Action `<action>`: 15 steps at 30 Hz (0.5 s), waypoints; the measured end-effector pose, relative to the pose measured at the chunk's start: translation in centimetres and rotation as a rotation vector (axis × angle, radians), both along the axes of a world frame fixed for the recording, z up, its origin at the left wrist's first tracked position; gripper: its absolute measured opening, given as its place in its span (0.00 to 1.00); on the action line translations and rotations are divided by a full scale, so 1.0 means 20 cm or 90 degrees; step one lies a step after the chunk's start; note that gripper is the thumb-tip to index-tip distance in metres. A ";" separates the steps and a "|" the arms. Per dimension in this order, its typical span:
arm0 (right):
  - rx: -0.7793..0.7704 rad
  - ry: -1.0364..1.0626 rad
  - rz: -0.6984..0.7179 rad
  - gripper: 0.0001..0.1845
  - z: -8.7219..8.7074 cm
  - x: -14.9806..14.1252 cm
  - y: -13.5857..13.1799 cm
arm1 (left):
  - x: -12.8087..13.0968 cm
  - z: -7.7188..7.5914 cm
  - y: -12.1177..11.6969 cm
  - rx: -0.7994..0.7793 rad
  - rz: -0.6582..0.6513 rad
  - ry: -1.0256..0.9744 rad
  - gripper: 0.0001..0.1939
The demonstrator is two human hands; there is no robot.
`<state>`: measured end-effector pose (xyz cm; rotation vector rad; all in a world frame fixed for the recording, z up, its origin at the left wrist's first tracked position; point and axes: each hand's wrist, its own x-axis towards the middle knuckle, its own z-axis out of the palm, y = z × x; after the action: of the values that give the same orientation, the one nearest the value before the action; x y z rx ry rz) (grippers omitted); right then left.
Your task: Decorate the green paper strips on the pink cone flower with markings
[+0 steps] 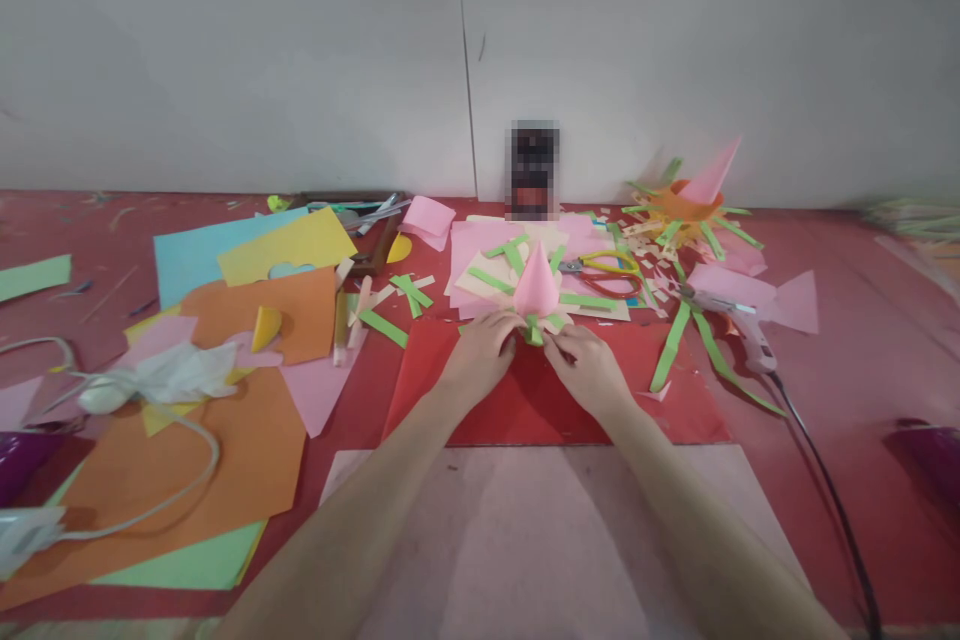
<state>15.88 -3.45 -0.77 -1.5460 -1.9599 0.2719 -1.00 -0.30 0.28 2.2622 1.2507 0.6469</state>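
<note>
A pink paper cone (536,285) stands upright in front of me, with pale green paper strips (534,330) spreading out around its base. My left hand (491,345) is at the left of that base, its fingers curled in and closed against the strips. On the other side, my right hand (581,360) pinches at the strips near the front one. The exact grip of the fingertips is too small to make out fully. Under both hands lies a red sheet (457,410). Scissors (604,272) with yellow and red handles rest just behind the cone.
At the right lies a glue gun (754,340) with a black cord. Behind it stands an orange paper piece (686,205) with a pink cone and green strips. Orange sheets (247,440) and a white cable (202,510) cover the left. A wall (300,50) closes the back.
</note>
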 end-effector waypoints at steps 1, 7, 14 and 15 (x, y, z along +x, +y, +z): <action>-0.004 0.008 0.001 0.19 0.00 0.00 0.00 | 0.00 0.00 0.00 0.005 0.000 0.003 0.19; -0.007 0.067 0.006 0.19 0.00 0.00 0.00 | 0.00 -0.02 0.01 0.037 -0.007 0.018 0.17; -0.020 0.162 -0.008 0.21 0.00 0.01 0.00 | 0.00 -0.04 0.00 0.082 -0.006 0.044 0.19; -0.020 0.170 -0.003 0.20 0.01 0.01 0.00 | 0.00 -0.04 0.00 0.088 -0.008 0.049 0.19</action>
<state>16.05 -3.48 -0.58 -1.4506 -1.7511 0.4827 -0.91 -0.28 -0.57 2.4270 1.2613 0.6646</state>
